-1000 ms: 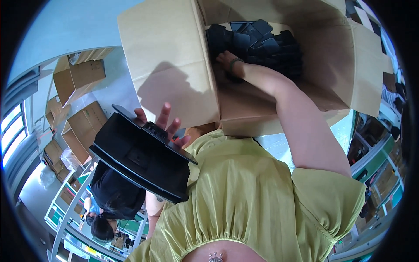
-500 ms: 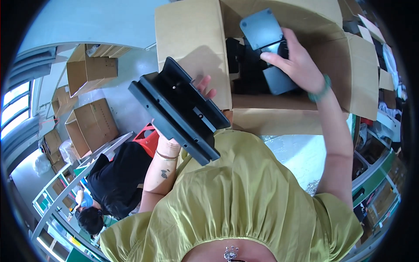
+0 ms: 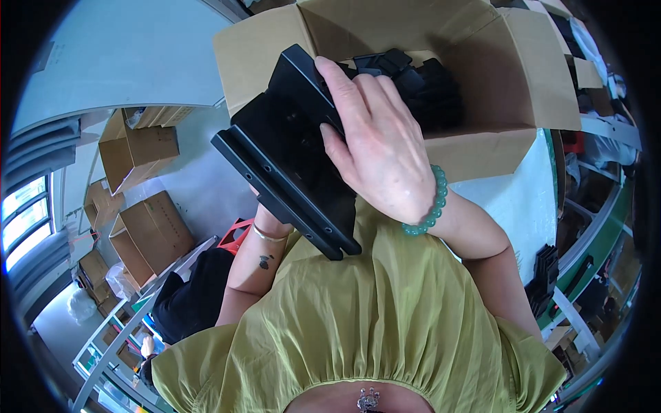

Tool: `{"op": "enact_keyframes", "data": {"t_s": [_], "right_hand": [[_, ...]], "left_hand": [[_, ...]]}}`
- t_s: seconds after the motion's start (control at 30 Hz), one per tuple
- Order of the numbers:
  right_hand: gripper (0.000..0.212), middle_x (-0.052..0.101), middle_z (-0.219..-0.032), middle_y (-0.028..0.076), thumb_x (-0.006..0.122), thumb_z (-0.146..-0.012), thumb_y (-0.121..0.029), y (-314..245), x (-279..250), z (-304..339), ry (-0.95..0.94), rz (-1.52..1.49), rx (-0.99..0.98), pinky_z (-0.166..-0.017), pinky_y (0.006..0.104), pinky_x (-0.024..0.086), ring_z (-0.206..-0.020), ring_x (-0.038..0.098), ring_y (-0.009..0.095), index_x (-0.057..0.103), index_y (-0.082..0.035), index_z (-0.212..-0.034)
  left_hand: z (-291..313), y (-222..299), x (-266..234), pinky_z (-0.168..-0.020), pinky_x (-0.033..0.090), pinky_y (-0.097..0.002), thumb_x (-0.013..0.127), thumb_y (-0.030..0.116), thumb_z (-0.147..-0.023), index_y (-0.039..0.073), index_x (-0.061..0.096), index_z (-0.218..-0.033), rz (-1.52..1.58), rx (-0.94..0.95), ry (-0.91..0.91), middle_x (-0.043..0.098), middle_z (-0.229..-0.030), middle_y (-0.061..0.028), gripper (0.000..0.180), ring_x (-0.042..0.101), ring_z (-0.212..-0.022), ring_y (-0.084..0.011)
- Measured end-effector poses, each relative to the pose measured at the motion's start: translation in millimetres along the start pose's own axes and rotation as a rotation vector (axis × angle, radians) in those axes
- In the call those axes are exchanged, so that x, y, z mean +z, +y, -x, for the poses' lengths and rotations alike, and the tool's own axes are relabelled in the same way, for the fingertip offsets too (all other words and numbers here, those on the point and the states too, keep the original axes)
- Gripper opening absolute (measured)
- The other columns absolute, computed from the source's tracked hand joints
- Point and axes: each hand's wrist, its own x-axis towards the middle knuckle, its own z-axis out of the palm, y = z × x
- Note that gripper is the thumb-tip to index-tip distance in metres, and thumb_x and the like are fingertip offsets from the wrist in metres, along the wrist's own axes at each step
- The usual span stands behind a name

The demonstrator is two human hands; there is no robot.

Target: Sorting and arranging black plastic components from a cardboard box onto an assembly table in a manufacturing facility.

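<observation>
Black angled plastic pieces [image 3: 286, 155] lie nested in a stack in front of my chest, tilted, with small holes along the near edge. My left hand [image 3: 271, 219] supports the stack from below; its fingers are hidden behind the plastic. Lying over the far right side of the stack, my right hand [image 3: 382, 138] has its thumb and index finger against the topmost piece. Just beyond is an open cardboard box [image 3: 482, 148], with more black plastic parts [image 3: 430, 89] inside.
The box rests on a pale surface [image 3: 506, 206]. A small pile of black parts [image 3: 544, 275] sits at the right, beside a green-edged bench [image 3: 585, 275]. Empty cartons [image 3: 155, 230] stand at the left. A person in black [image 3: 193, 296] is at the lower left.
My right hand has come out of the box, bringing an angled black piece left onto the stack. The stack is now thicker, and the box appears shifted left in view.
</observation>
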Motion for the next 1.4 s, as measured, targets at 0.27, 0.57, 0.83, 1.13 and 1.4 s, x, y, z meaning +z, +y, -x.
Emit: {"op": "enact_keyframes", "data": {"t_s": [0.27,0.57,0.83,1.13,1.4], "right_hand": [[0.062,0.034,-0.131,0.022,0.056,-0.085,-0.016,9.4,-7.0,16.4,-0.286,-0.454,0.042,-0.099,0.0368,0.033,-0.117,0.041,0.037,0.023,0.0,-0.136],[0.065,0.03,-0.138,0.022,0.043,-0.093,-0.032,22.5,11.6,22.6,-0.436,-0.954,0.104,-0.106,0.0335,0.021,-0.129,0.031,0.029,0.014,0.004,-0.139],[0.075,0.034,-0.132,0.024,0.06,-0.08,-0.022,29.0,24.4,47.4,-0.387,-0.717,0.088,-0.103,0.0368,0.028,-0.124,0.035,0.034,0.018,0.006,-0.136],[0.087,0.025,-0.133,0.028,0.057,-0.082,-0.039,19.1,21.8,47.8,-0.435,-0.817,-0.104,-0.103,0.0412,0.026,-0.124,0.031,0.038,0.009,0.008,-0.136],[0.026,0.065,-0.087,0.007,0.047,-0.088,-0.02,234.1,118.9,-71.0,-0.472,-0.467,0.436,-0.07,0.0224,0.048,-0.076,0.06,0.011,0.062,-0.003,-0.098]], "left_hand": [[21.6,-1.4,-0.5,-0.093,0.044,-0.0404,0.051,0.029,-0.078,0.002,0.046,-0.124,-0.009,0.019,-0.169,0.055,-0.116,-0.0141,0.054,0.055,-0.104,-0.0277],[25.6,2.4,35.0,-0.101,0.035,-0.0413,0.051,0.008,-0.073,-0.001,0.038,-0.128,0.127,-0.193,-0.475,0.048,-0.124,-0.0156,0.057,0.047,-0.116,-0.0279],[43.0,-1.9,46.2,-0.094,0.041,-0.0366,0.058,0.004,-0.079,-0.001,0.043,-0.123,-0.272,-0.047,-0.107,0.054,-0.116,-0.0115,0.047,0.053,-0.108,-0.0233],[66.2,-1.1,44.5,-0.089,0.045,-0.0373,0.064,0.023,-0.071,-0.001,0.037,-0.126,-0.379,-0.054,-0.03,0.052,-0.114,-0.0128,0.066,0.055,-0.101,-0.0253],[58.8,24.7,30.0,-0.082,0.05,-0.0378,0.063,0.024,-0.069,-0.001,0.057,-0.104,-0.14,0.021,0.263,0.063,-0.097,-0.012,0.043,0.061,-0.087,-0.0261]]}}
